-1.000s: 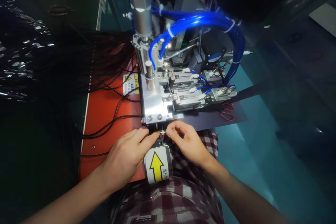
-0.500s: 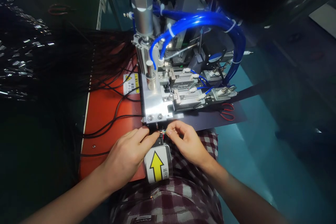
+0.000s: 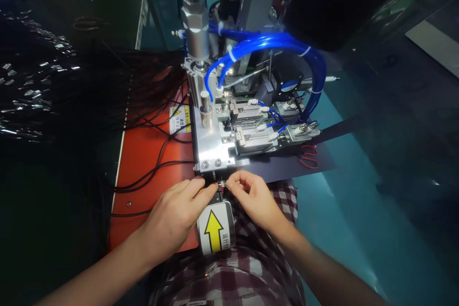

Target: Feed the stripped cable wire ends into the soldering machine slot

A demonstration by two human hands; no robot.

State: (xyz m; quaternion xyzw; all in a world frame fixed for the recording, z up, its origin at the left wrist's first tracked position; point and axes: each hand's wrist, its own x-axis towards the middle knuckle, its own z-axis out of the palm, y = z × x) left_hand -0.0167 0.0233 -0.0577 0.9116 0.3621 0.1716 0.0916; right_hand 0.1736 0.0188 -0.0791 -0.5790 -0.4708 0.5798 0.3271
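Note:
At the front edge of the machine [image 3: 210, 150], my hands meet fingertip to fingertip over a narrow black fixture [image 3: 217, 197]. My left hand [image 3: 177, 210] is closed, thumb and forefinger pressed at the left of the fixture on what looks like the wire end of a black cable [image 3: 131, 214] that runs in under the hand. With thumb and forefinger my right hand [image 3: 256, 201] pinches a tiny shiny connector [image 3: 223, 184] from the right. Bits of red and orange show by it; finer detail is too small to tell.
Below the fixture sits a white cover with a yellow arrow [image 3: 214, 232]. Black cables [image 3: 158, 165] cross the orange plate [image 3: 143, 229] at left. Blue air hoses [image 3: 268, 40] arch over the pneumatic cylinders [image 3: 254, 138]. Red-handled scissors or pliers [image 3: 309, 157] lie at right.
The view has shifted slightly, so the machine sits a little lower. Both hands keep their place at the fixture, with hardly any finger movement.

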